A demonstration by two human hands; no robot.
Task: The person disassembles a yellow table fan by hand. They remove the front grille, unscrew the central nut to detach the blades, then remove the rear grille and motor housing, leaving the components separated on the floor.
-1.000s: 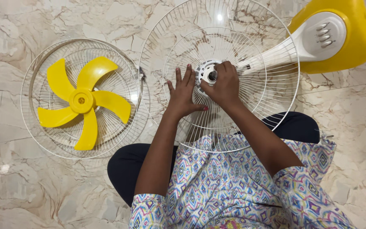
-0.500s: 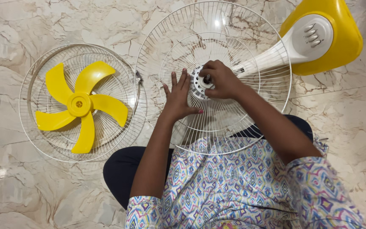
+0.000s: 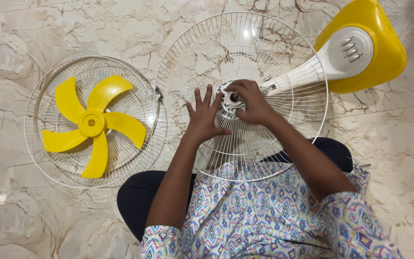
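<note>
Fingers of your right hand [image 3: 252,103] are curled together around the white hub nut [image 3: 231,101] at the centre of the wire fan guard [image 3: 207,43]. Your left hand [image 3: 204,117] lies flat on the wires just left of it, fingers spread apart. That guard sits on the fan's motor in front of your knees, on the marble floor [image 3: 34,29]. The white neck runs to the yellow base [image 3: 384,52] at the far right. To the left, well apart from your hands, a yellow fan blade [image 3: 92,123] rests inside a second guard [image 3: 39,158].
</note>
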